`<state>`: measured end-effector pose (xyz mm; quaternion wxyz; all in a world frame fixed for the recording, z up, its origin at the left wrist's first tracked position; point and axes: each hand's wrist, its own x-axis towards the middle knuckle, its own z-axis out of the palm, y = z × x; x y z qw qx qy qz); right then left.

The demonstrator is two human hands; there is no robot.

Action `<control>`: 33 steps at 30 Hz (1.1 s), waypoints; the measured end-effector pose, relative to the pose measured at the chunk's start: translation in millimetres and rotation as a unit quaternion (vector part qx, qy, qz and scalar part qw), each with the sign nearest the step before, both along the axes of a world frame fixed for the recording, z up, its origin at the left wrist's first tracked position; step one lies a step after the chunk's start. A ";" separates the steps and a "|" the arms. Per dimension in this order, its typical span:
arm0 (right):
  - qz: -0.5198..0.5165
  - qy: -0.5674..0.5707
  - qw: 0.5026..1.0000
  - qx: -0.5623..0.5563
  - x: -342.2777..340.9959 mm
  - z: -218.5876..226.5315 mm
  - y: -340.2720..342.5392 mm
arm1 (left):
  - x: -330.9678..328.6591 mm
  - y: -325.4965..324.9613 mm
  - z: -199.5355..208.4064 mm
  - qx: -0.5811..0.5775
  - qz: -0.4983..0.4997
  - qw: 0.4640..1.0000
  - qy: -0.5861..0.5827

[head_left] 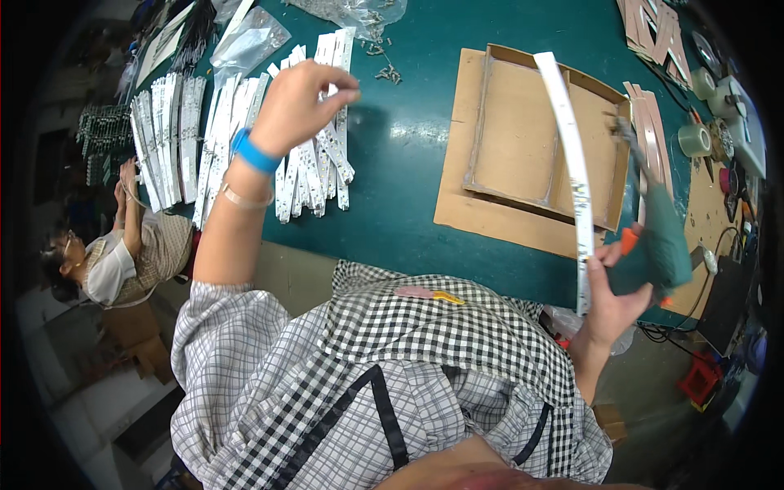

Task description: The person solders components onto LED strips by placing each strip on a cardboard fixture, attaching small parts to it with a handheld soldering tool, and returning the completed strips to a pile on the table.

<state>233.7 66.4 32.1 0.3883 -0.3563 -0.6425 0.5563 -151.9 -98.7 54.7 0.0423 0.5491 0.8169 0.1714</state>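
Note:
My left hand [306, 102], wearing a blue wristband, hovers over a pile of white strips [314, 175]. Its fingers curl toward the thumb in a pinch; what they hold, if anything, is too small to make out. At the right, my right hand [616, 302] grips a green handheld power tool [663, 245] with orange parts; the tool's thin front end is blurred. The same hand also holds a long white strip [573, 155] with small marks along its lower part. That strip stands up across a shallow cardboard tray [506, 196], passing over its inner divider.
More white strips [167, 139] lie in bundles at the left. Small metal pieces [388, 75] are scattered near a clear plastic bag [249, 41]. Pinkish strips [652, 135] and tape rolls [694, 140] are at the right. Another person [122, 253] sits at the far left.

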 end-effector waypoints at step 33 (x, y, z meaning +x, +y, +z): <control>0.139 0.071 0.987 0.024 -54.3 -13.2 -4.5 | 140.0 66.3 -16.5 0.134 0.029 0.814 -0.564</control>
